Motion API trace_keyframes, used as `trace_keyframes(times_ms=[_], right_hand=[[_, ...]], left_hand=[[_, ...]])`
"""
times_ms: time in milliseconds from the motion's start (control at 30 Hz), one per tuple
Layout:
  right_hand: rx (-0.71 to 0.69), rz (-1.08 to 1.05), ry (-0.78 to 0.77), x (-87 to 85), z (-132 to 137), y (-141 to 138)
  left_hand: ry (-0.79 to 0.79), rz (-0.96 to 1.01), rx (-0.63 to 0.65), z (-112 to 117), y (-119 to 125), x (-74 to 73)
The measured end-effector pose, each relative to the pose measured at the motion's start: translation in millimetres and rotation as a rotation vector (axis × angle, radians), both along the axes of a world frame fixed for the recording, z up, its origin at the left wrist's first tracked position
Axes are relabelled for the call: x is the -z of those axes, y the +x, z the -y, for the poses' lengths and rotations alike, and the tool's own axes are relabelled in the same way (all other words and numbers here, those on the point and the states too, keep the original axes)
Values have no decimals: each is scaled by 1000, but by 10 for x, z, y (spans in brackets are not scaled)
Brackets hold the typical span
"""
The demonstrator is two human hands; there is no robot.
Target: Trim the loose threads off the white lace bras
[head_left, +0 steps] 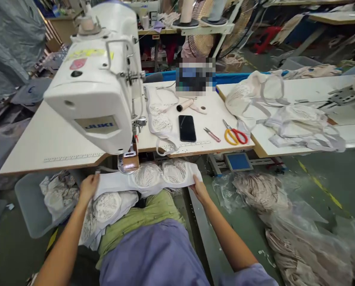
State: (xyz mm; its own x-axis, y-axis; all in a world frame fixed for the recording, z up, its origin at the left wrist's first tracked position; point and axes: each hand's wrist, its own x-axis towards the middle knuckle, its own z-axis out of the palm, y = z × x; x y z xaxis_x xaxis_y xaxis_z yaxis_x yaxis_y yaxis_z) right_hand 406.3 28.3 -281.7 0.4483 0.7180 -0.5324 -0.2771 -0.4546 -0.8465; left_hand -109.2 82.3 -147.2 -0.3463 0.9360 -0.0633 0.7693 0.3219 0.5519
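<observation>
A white bra (147, 174) with lace-patterned cups is stretched sideways over my lap, just below the needle area of a white sewing machine (97, 79). My left hand (89, 187) is closed on its left band end. At the other end, my right hand (200, 189) pinches the band near the right cup. Part of the bra passes under the machine's metal and brown guide (129, 162). Another white bra piece (107, 206) lies on my left thigh, beneath the stretched one.
On the table (192, 149) lie a phone (187, 128), snips (212, 135), scissors (235, 133) and a thread spool (185, 105). More bras (302, 123) rest on the right-hand table. A plastic bin (31, 210) of fabric stands at left; bagged pieces (261, 190) lie on the floor at right.
</observation>
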Motion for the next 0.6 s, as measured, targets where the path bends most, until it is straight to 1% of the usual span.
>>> trace_keyframes(times_ms=[67,100,133,200,267,333,367,433,500,533,567,600], right_hand=[[-80,8,-126,85,122,-17],[-115,21,-174,106,185,-29],[-147,39,-204,112,239,-45],[-199,81,-217,84,309,-108],[-249,121,-171,8,321,-244],[-317,149,-82,-110,291,-475],[-363,153,-31,-182,270,-623],[-496,130,64,-351,241,-965],[-678,64,132,-546,258,-1322],[-777,22,156,-649,290,-1491],[-872,-23,175,-752,338,-1646],[-984,-75,188,-850,399,-1787]], left_hand=[[-4,-70,75,172,32,188],[-1,-102,111,307,30,250],[-1,-129,151,471,27,292],[-17,-164,232,855,50,340],[-39,-184,297,1237,136,378],[-42,-200,324,1532,257,431],[-35,-202,327,1632,315,460],[-12,-192,321,1744,394,498],[20,-170,292,1784,404,472],[39,-161,257,1799,381,422],[61,-155,206,1817,340,341],[84,-154,145,1842,286,228]])
